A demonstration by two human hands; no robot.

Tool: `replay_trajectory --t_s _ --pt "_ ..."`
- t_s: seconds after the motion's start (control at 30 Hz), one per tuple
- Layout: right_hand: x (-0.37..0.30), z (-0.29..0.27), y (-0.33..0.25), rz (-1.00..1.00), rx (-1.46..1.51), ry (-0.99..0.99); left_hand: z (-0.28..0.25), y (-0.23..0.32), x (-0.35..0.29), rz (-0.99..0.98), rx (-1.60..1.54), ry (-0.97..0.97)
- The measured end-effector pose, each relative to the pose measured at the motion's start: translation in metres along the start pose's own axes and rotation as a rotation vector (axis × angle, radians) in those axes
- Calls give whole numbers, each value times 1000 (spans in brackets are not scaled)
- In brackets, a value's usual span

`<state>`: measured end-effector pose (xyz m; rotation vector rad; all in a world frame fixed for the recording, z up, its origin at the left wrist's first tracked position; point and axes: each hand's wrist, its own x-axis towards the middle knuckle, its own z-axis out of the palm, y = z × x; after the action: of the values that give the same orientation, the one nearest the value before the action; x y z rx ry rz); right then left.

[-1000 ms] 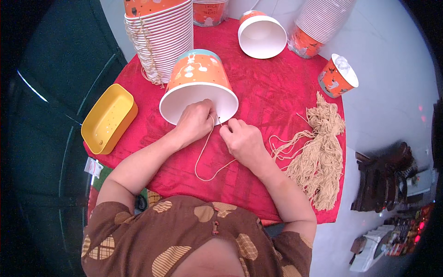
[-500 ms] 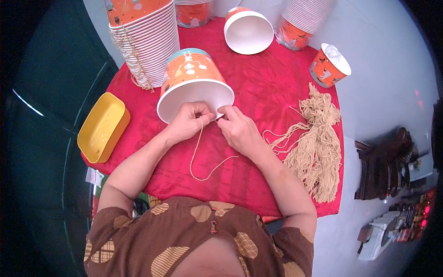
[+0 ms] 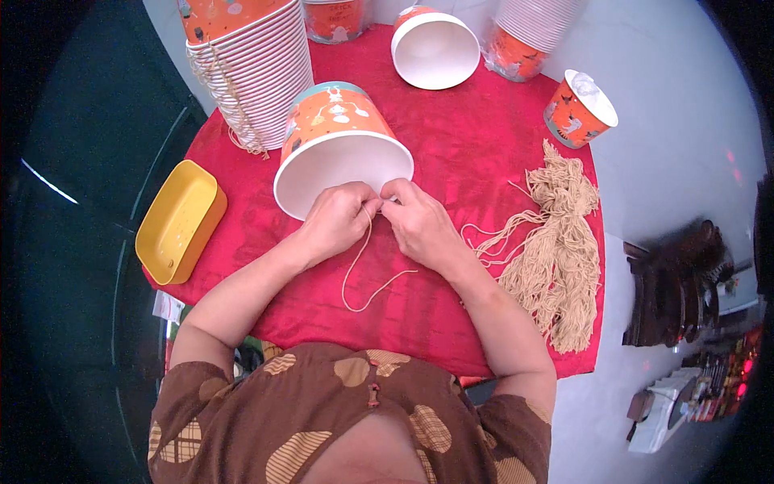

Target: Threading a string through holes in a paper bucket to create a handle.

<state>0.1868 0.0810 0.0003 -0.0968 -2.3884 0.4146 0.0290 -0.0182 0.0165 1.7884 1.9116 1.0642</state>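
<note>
An orange paper bucket (image 3: 339, 121) with a white inside lies tipped on its side, its mouth turned toward me. At the near edge of its rim, my left hand (image 3: 343, 214) pinches a tan string (image 3: 347, 278), whose loose end curls down onto the red cloth. My right hand (image 3: 419, 222) is closed in a pinch right beside it, fingertips nearly meeting the left ones. The string runs in between the fingers, and the exact spot where it meets the rim is hidden by them.
A tan bundle of strings (image 3: 564, 258) lies at the right on the red tablecloth (image 3: 451, 323). On the left sits a yellow tray (image 3: 181, 226). A tall stack of buckets (image 3: 258, 81) with strings hanging stands behind it. Farther back are another tipped bucket (image 3: 435, 52) and a small cup (image 3: 580, 113).
Both hands have drawn closer together at the rim, the left shifting a little right. The hanging string has moved right with it, and the bucket has turned slightly.
</note>
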Motion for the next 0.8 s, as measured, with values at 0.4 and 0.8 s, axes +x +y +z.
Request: replay_trajectory --t_s 0.4,0.8 --pt "2 -2 -5 87 -46 60 4 -6 -4 9 -89 -54" --pt "-3 9 -15 331 68 124 13 -7 -3 94 20 17"
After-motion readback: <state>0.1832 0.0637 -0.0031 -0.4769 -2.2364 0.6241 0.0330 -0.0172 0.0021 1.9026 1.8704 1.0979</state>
